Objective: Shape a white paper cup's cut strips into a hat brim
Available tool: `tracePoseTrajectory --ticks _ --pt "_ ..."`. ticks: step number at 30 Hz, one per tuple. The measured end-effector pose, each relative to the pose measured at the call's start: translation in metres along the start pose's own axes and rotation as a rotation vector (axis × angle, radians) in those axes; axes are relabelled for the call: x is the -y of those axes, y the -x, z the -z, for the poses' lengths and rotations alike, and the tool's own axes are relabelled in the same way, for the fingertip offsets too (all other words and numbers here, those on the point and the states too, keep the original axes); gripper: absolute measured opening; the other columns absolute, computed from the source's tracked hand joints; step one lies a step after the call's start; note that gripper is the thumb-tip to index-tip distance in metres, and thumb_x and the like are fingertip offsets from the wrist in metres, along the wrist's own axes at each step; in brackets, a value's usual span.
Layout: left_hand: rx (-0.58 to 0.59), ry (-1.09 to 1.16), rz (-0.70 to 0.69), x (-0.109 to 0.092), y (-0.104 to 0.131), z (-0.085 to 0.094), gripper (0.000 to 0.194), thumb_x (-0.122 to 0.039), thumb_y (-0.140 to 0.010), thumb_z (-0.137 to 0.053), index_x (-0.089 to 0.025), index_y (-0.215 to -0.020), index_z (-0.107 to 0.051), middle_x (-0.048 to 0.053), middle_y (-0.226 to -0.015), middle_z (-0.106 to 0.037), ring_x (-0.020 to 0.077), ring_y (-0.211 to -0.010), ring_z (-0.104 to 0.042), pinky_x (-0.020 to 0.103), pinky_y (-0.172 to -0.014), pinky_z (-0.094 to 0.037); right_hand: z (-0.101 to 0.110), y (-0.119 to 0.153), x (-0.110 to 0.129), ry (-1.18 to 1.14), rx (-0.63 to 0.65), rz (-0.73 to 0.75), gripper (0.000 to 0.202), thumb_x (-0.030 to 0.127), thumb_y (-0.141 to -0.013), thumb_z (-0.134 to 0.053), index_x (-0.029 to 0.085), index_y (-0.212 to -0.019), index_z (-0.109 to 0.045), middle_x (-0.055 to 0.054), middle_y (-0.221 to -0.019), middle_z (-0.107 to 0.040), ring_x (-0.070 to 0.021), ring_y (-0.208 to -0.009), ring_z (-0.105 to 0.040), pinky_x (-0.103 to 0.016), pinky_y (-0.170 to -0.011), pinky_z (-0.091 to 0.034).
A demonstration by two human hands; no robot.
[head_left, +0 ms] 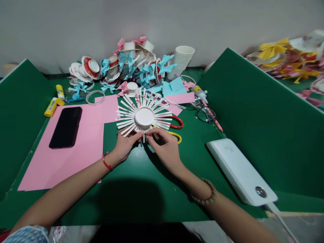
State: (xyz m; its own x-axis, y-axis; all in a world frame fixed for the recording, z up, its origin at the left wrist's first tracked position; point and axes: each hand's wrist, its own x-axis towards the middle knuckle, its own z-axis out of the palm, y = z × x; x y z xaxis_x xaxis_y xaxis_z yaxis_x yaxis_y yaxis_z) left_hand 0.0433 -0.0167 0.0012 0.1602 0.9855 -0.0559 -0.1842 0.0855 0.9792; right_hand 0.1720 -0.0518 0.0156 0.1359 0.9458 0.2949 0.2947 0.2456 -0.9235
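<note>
A white paper cup (144,117), cut into thin strips that fan out around its round base, is held up between both hands. My left hand (126,145) is closed on its lower left edge, thumb near the bottom strips. My right hand (165,146) pinches at the bottom strips with thumb and forefinger. Behind the cup on the right lie scissors with a red and a yellow handle loop (177,122), partly hidden by the strips and my right hand.
A black phone (66,127) lies on pink paper (86,162) at left, near glue sticks (52,107). Finished paper-cup pieces with bows (126,64) and stacked cups (182,59) line the back. A white power bank (240,172), glasses (206,114) and a green partition (260,125) are at right.
</note>
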Motion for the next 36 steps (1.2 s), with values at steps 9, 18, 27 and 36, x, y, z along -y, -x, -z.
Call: tracePoseTrajectory --ticks 9,18,27,36 --pt "0.006 0.282 0.136 -0.004 0.001 -0.005 0.017 -0.020 -0.061 -0.072 -0.014 -0.062 -0.056 -0.005 -0.058 -0.053 0.0050 -0.053 -0.045 0.019 -0.052 -0.036 0.000 0.000 -0.007 0.211 0.037 0.281 0.015 0.006 -0.075 -0.055 0.018 -0.082 -0.061 -0.002 -0.075 -0.064 -0.0140 -0.070 -0.059 -0.026 -0.066 -0.047" --pt "-0.015 0.270 0.103 -0.005 0.002 -0.009 0.020 -0.019 -0.057 -0.074 -0.013 -0.067 -0.057 -0.005 -0.056 -0.054 0.0045 -0.049 -0.043 0.019 -0.050 -0.035 0.000 0.007 -0.011 0.461 -0.026 0.474 0.011 0.014 -0.081 -0.056 0.019 -0.074 -0.062 -0.004 -0.072 -0.062 -0.0180 -0.071 -0.058 -0.029 -0.063 -0.046" --pt "0.018 0.272 0.085 -0.003 0.003 -0.006 0.020 -0.018 -0.063 -0.072 -0.014 -0.063 -0.052 -0.006 -0.056 -0.048 0.0045 -0.049 -0.040 0.019 -0.048 -0.032 0.000 0.008 -0.013 0.431 -0.046 0.490 0.014 0.017 -0.083 -0.056 0.021 -0.080 -0.069 -0.007 -0.083 -0.061 -0.0176 -0.074 -0.058 -0.030 -0.061 -0.047" --pt "-0.035 -0.006 -0.064 -0.005 0.004 -0.003 0.024 -0.026 -0.067 -0.071 -0.016 -0.057 -0.051 -0.005 -0.054 -0.048 0.0067 -0.050 -0.038 0.022 -0.051 -0.034 0.002 0.009 -0.009 0.421 -0.078 0.424 0.012 0.020 -0.081 -0.059 0.025 -0.077 -0.069 -0.005 -0.089 -0.054 -0.0169 -0.076 -0.052 -0.032 -0.065 -0.045"
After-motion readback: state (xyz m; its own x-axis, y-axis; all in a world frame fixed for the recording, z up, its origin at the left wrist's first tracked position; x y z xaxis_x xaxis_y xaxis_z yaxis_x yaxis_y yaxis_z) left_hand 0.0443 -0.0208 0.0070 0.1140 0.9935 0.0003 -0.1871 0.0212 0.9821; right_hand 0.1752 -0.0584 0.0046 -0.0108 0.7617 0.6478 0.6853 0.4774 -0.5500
